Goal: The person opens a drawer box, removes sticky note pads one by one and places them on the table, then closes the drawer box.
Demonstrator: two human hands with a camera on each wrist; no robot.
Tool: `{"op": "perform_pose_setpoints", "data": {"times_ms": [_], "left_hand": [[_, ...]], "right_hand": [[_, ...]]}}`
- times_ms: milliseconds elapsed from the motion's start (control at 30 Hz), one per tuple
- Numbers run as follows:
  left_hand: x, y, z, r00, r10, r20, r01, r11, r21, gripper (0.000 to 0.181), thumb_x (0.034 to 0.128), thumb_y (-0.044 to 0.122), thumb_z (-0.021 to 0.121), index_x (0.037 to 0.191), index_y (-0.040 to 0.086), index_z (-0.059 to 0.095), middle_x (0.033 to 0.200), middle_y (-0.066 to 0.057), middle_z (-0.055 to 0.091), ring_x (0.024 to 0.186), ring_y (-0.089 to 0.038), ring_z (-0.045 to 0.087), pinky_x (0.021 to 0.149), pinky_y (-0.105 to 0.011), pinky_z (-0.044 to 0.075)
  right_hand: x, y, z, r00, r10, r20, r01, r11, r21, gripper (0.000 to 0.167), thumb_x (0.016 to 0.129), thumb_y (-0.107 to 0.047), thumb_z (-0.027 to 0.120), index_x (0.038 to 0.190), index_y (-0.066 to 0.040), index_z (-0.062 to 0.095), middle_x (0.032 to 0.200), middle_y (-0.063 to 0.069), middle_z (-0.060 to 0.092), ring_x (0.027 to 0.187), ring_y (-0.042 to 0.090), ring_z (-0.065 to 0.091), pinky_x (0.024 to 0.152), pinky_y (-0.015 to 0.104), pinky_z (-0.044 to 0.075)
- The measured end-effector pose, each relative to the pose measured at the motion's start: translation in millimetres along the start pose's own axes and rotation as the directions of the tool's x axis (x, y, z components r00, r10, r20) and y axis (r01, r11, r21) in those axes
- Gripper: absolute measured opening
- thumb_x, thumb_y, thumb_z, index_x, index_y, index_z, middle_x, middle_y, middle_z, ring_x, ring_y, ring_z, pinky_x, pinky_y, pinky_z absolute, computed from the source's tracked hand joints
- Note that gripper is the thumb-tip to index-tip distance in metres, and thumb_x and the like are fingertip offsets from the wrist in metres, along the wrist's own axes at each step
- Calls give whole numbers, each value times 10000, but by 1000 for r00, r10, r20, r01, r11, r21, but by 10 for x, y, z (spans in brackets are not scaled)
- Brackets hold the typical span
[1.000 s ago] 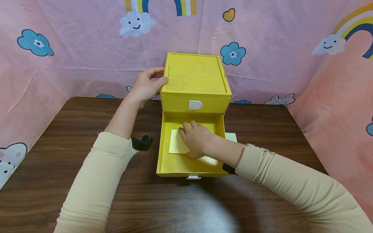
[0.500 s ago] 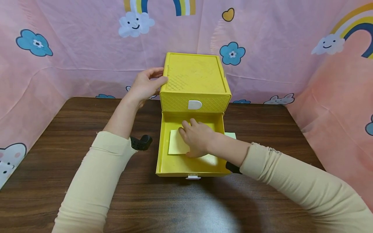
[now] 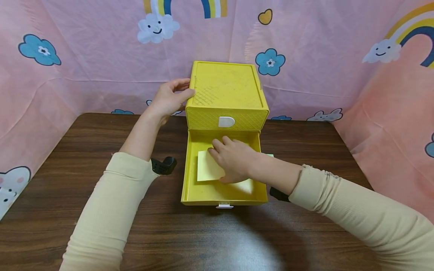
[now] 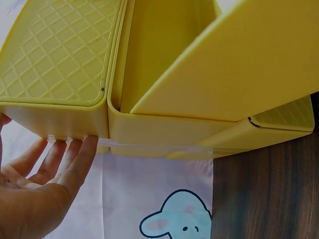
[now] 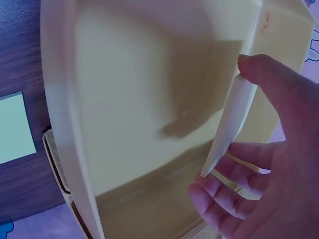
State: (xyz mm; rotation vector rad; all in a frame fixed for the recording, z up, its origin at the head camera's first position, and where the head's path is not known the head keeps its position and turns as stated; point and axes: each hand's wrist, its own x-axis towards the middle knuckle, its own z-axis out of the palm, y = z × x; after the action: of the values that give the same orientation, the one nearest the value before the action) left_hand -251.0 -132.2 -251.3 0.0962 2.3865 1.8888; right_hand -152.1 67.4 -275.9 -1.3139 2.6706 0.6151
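Note:
A yellow two-tier drawer box (image 3: 227,84) stands at the table's back, its lower drawer (image 3: 222,194) pulled out. My left hand (image 3: 169,98) grips the upper left side, thumb on the top edge; in the left wrist view the fingertips of that hand (image 4: 47,191) touch the side wall. Inside the lower drawer my right hand (image 3: 235,160) holds a pale yellow paper pad (image 3: 207,167), partly covered by the hand. The right wrist view has the pad (image 5: 232,117) tilted on edge between thumb and fingers of the right hand (image 5: 276,184), above the drawer floor (image 5: 124,99).
A pale green paper (image 5: 15,127) lies on the brown table (image 3: 162,233) to the right of the drawer, mostly behind the right forearm in the head view. The upper drawer with its white tab (image 3: 226,121) is closed. A patterned pink cloth (image 3: 305,86) hangs behind the box.
My right hand and forearm have shifted slightly to the right, and the pad has moved a little the same way. The left hand keeps its place on the box.

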Motion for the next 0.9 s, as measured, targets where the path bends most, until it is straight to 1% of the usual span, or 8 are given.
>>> {"op": "perform_pose_setpoints", "data": {"times_ms": [267, 433, 667, 700, 767, 900], "left_hand": [[8, 2, -1, 1000, -8, 2, 8, 1000, 0, 523, 909, 261, 564, 1402, 194, 404, 1391, -23, 426, 1106, -179, 514, 830, -289, 508], [17, 1, -1, 1000, -10, 6, 10, 1000, 1, 528, 907, 259, 564, 1405, 195, 400, 1391, -22, 424, 1097, -176, 514, 812, -284, 508], [19, 9, -6, 1000, -20, 20, 20, 1000, -3, 536, 911, 261, 555, 1414, 197, 381, 1405, -20, 405, 1141, -187, 493, 834, -294, 498], [17, 10, -7, 1000, -23, 21, 23, 1000, -2, 537, 912, 262, 554, 1416, 198, 378, 1408, -19, 402, 1145, -187, 490, 838, -299, 494], [13, 16, -10, 999, -30, 23, 30, 1000, -1, 539, 912, 264, 555, 1417, 203, 376, 1410, -14, 400, 1143, -186, 489, 804, -273, 497], [-1, 34, -15, 998, -54, 28, 55, 998, -16, 546, 912, 260, 556, 1421, 209, 366, 1415, -4, 398, 1154, -178, 478, 818, -281, 484]], "right_hand": [[-98, 52, -28, 999, -14, -42, 15, 1000, 24, 789, 757, -537, 647, 1328, -37, 433, 1193, 105, 463, 997, 272, 474, 784, 347, 496], [-176, 87, -27, 997, -27, -76, 29, 999, 26, 791, 753, -514, 658, 1340, -36, 428, 1170, 98, 469, 974, 267, 480, 789, 346, 493], [-271, 134, -26, 994, -30, -103, 33, 999, 28, 788, 753, -503, 658, 1347, -36, 431, 1163, 91, 466, 963, 257, 470, 773, 329, 489], [-284, 143, -29, 994, -29, -106, 32, 999, 33, 792, 752, -505, 661, 1349, -38, 431, 1165, 90, 466, 967, 256, 469, 778, 329, 489], [-310, 162, -38, 993, -26, -114, 31, 999, 41, 793, 751, -503, 665, 1353, -42, 432, 1175, 90, 464, 980, 259, 470, 793, 334, 490], [-359, 213, -55, 993, -16, -115, 23, 998, 61, 800, 748, -500, 672, 1367, -59, 425, 1199, 84, 464, 1029, 259, 479, 800, 355, 500]]}}
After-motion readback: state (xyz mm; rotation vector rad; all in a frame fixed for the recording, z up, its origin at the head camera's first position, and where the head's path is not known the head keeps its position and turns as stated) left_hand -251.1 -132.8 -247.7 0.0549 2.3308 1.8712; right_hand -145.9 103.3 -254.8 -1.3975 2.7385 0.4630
